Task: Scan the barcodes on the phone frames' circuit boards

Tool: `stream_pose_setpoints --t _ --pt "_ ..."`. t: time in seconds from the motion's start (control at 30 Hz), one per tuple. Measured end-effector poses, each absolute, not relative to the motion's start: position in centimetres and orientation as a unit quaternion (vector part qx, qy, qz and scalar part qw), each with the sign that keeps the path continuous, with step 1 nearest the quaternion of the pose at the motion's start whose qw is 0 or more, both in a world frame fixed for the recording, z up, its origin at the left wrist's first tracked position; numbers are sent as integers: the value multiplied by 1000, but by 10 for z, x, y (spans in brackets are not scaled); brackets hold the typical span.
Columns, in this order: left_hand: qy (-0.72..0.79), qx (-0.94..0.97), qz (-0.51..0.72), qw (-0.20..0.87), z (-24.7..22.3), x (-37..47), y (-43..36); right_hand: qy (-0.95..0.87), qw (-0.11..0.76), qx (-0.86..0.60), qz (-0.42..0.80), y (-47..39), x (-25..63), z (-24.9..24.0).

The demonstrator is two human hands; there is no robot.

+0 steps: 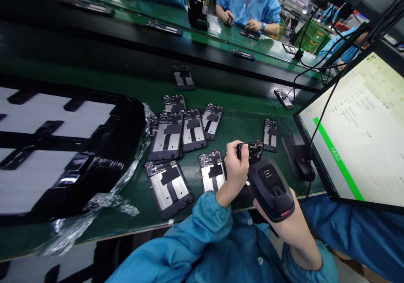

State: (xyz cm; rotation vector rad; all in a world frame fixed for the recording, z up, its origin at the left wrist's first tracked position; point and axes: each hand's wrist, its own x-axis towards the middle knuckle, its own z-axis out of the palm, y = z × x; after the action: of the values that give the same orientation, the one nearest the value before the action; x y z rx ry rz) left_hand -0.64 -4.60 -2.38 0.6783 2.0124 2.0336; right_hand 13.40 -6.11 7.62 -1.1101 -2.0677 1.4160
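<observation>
My left hand (pixel 236 165) is closed on an opened phone (pixel 255 150), with the thumb on its near face and circuit parts showing. Just below and to the right, my right hand (pixel 260 207) grips a black barcode scanner (pixel 272 188). The scanner's body covers most of those fingers, and its head points toward the phone. Left of my left hand, an opened phone (pixel 212 171) lies on the green bench (pixel 240 102). Another opened phone (pixel 168 186) rests near the front edge. Several more phones (pixel 166 136) lie beyond it, some overlapping.
A monitor (pixel 356 127) showing a green PASS bar stands at the right, with a mouse (pixel 304 165) and hanging cables beside it. At left is a large black-and-white object (pixel 57 148) edged with clear plastic wrap. Across the dark conveyor (pixel 126 43), a co-worker (pixel 249 5) handles parts.
</observation>
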Motion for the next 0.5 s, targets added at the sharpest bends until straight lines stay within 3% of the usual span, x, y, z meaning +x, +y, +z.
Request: stream_pose_setpoints --t 0.5 --pt "651 167 725 148 -13 2 -35 -757 156 -382 506 -89 114 86"
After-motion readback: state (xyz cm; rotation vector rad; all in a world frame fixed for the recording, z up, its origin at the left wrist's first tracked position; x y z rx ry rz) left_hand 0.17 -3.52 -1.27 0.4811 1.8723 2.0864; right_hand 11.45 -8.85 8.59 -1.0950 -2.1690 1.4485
